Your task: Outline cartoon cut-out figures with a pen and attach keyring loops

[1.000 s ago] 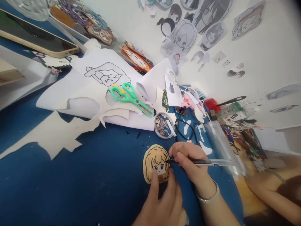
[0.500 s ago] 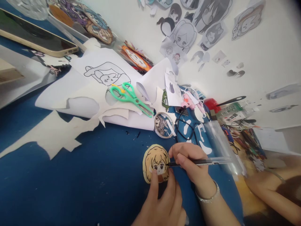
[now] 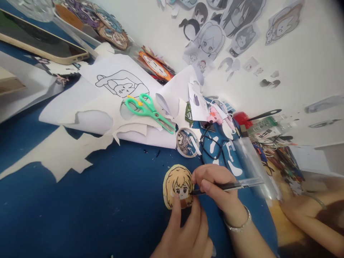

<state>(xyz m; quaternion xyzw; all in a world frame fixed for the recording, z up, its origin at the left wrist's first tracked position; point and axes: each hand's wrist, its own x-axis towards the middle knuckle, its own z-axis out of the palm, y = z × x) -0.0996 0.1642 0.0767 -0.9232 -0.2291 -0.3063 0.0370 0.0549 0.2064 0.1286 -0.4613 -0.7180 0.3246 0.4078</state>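
Observation:
A small round cut-out of a blonde cartoon face lies on the blue table top. My left hand presses it down from below with two stretched fingertips on its lower edge. My right hand, with a silver bracelet at the wrist, pinches a black pen lying almost level. The pen's tip touches the right side of the face.
Green scissors lie on white paper sheets and offcuts behind. A phone sits far left. A round badge, black cable and craft clutter crowd the right. Cartoon cut-outs are stuck to the white wall.
The pen tip has slid slightly down the right side of the face, and my right hand has shifted a little left with it. My left hand stays put.

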